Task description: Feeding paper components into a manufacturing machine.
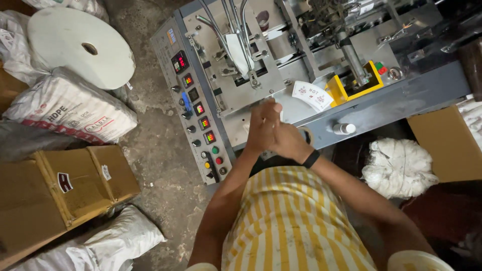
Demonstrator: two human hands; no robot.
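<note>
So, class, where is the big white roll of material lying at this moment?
In the head view, the big white roll lies flat at the upper left, on the floor left of the machine's control panel, resting against the white printed sack just below it.

Your left hand [262, 125] and right hand [287, 141] pressed together, palms hidden; can't tell if you hold anything. Hands cover part of machine front plate [236, 125]. Panel displays [193, 95] too small to read. Machine top cut off by upper edge. Cardboard box [444, 143] cut by right edge, paper roll [80, 47] partly behind sack [70, 108].
</note>
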